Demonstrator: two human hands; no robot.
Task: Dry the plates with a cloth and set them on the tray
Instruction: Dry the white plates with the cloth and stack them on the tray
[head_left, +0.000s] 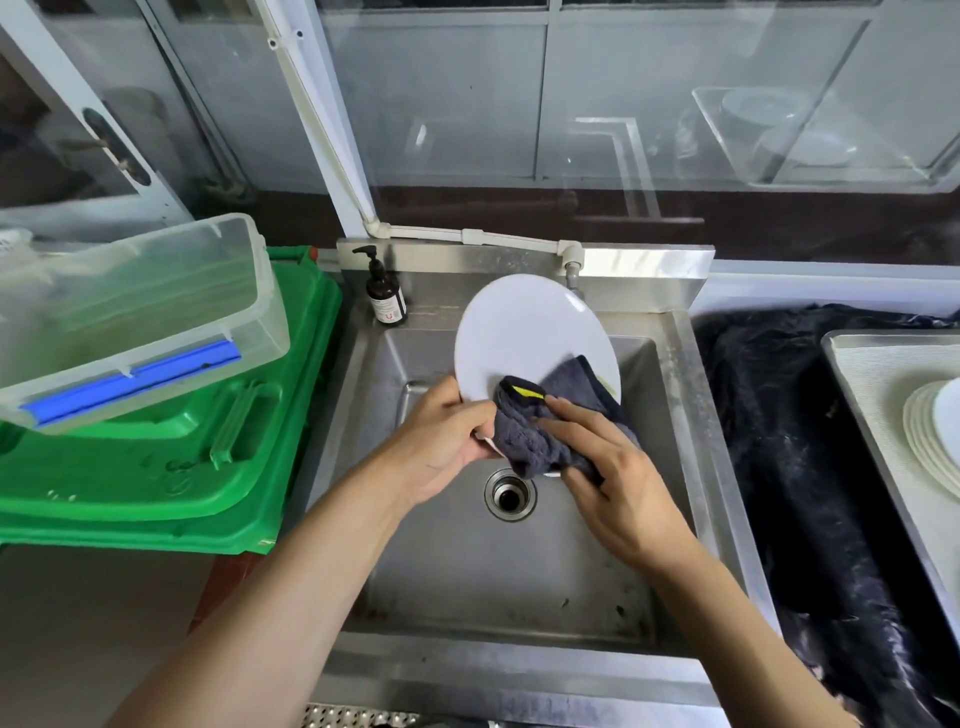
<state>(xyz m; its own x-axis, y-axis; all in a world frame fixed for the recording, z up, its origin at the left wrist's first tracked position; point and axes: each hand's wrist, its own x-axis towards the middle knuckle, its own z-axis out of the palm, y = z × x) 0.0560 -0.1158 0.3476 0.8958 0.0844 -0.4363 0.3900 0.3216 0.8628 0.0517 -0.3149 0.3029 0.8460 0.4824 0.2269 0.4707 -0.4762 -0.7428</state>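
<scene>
Standing over a steel sink (519, 571), a person held a white plate (524, 332) tilted up above the basin. The left hand (441, 441) gripped the plate's near left rim, fingers curled round its edge. The right hand (618, 488) pressed a dark grey cloth (545, 431) against the lower part of the plate's face, fingers fairly straight on top of the bunched fabric, and some cloth appeared to wrap under the bottom rim. A small yellow tag showed on the cloth.

To the right, on the bench, a metal tray (852, 395) rested on dark fabric (779, 415), with a stack of white plates (930, 436) already lying in it, partly cut off by the edge of view. To the left sat a clear plastic tub (156, 322) on a green crate (208, 467), and a brown pump bottle (385, 296) stood at the sink's back corner.

The drying looked to be under way, with most of the plate's upper face not yet under the cloth. Doing it well would probably mean keeping the left grip firm on the rim while sweeping the cloth across the whole face, then turning the plate to reach the back and the rim. A wet glazed plate would likely be slippery, so holding it over the basin seemed sensible.
</scene>
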